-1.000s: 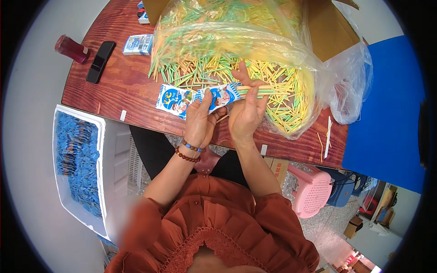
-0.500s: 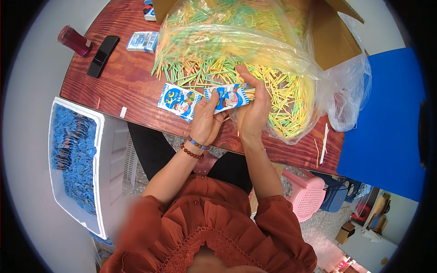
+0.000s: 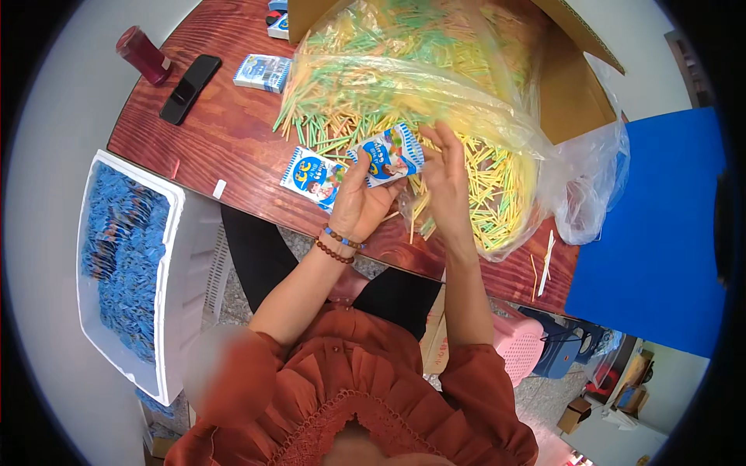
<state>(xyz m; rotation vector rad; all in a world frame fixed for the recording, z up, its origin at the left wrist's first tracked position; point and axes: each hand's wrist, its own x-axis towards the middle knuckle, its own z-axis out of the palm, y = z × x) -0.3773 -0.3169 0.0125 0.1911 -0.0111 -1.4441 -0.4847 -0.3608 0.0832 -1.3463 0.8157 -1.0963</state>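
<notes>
My left hand (image 3: 365,198) is closed around the lower left of a small blue-and-white printed packet (image 3: 395,154), its thumb pressed on the front. Just right of the packet, my right hand (image 3: 447,175) is raised with its fingers stretched and apart, holding nothing that shows. A second packet (image 3: 312,177) of the same kind lies flat on the table, left of my left hand. Beyond both hands spreads a heap of thin yellow, green and orange sticks (image 3: 334,130), spilling from a clear plastic bag (image 3: 435,89).
An open cardboard box (image 3: 571,93) stands behind the bag. On the red-brown wooden table (image 3: 210,132) are a phone (image 3: 190,89), a dark red jar (image 3: 144,56) and a packet stack (image 3: 262,72). A white foam box (image 3: 167,272) full of blue packets sits left; a pink stool (image 3: 519,349) stands right.
The held packet has tilted up at its right end, and the stick ends that showed there are out of sight. My right hand has drawn away from it, fingers spreading.
</notes>
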